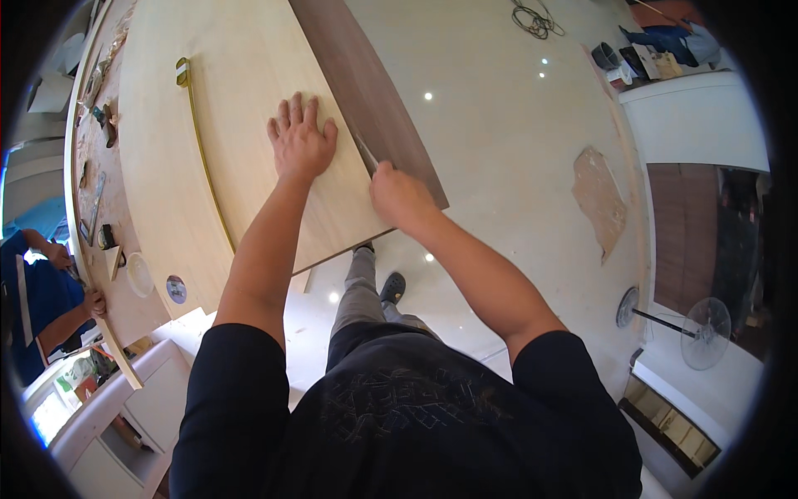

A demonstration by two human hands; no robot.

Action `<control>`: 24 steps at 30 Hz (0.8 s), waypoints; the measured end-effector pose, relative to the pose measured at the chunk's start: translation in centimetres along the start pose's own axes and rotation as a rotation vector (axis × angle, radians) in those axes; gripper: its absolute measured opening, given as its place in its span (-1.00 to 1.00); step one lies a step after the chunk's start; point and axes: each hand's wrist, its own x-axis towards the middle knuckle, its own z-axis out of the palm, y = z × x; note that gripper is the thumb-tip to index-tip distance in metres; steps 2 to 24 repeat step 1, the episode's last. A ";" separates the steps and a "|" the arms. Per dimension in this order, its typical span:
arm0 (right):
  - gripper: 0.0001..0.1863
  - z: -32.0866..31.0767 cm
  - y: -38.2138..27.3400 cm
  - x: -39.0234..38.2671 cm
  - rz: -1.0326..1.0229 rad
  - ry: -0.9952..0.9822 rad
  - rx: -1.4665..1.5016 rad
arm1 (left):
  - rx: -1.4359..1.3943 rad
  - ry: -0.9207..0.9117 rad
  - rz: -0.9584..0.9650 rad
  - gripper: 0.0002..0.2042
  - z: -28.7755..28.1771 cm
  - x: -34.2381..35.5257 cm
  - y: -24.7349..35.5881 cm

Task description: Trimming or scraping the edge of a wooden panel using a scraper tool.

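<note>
My left hand (301,143) lies flat with spread fingers on a pale wooden board (241,50), near its right edge. Closed around a thin tool with a narrow grey blade (363,150), my right hand (405,198) is at that same edge, close to the near corner. The blade lies along the edge; the handle is hidden in my fist, so its exact kind is unclear. A darker brown panel (366,75) shows beyond the edge, under or beside the pale board. Left of my left hand, a yellow measuring tape (202,150) stretches lengthwise across the board.
Hand tools, including a tape measure (105,237), lie on the workbench (125,320) at left. A co-worker's hands (93,301) are at its far-left edge. On the floor are a coiled cable (536,21), a brown sheet scrap (598,204) and a standing fan (705,333).
</note>
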 end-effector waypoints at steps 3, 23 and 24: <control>-0.64 0.3 0.5 -1.2 -0.008 -0.032 -0.009 | 0.021 0.000 -0.003 -0.43 0.0 0.0 0.0; -0.64 0.3 0.5 -1.2 -0.008 -0.032 -0.009 | 0.021 0.000 -0.003 -0.43 0.0 0.0 0.0; -0.64 0.3 0.5 -1.2 -0.008 -0.032 -0.009 | 0.021 0.000 -0.003 -0.43 0.0 0.0 0.0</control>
